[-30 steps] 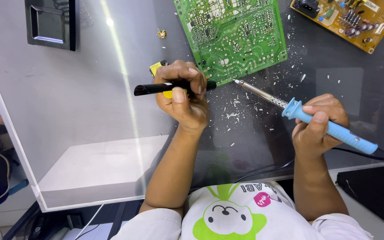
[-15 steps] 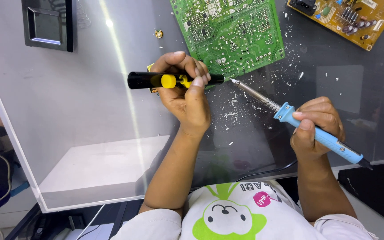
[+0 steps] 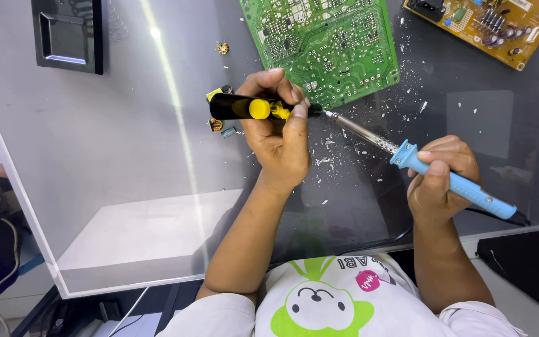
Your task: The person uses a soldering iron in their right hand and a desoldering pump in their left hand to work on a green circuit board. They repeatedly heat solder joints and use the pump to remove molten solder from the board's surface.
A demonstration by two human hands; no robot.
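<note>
I see my left hand (image 3: 279,134) clamped around a black-and-yellow plastic desoldering pump (image 3: 251,108), just off the lower edge of the green circuit board (image 3: 329,43). My right hand (image 3: 438,181) is closed on the blue-handled soldering iron (image 3: 463,187), whose tip meets the pump's nozzle. Both feel light and rigid to me; I judge the iron's handle the only safe hold, its metal shaft likely hot.

Glass tabletop (image 3: 95,156): glossy, smooth, strong glare streak. Green circuit board (image 3: 332,43): matt laminate w/ shiny solder dots. Pump in my left hand (image 3: 279,140): black plastic barrel (image 3: 232,107), semi-gloss, yellow plastic button. Soldering iron in my right hand (image 3: 438,178): blue plastic grip (image 3: 469,190), smooth; shaft (image 3: 360,130) bare metal, dull. White flakes (image 3: 325,159) on glass, rough. My shirt (image 3: 338,299): soft cloth, matt print.
</note>
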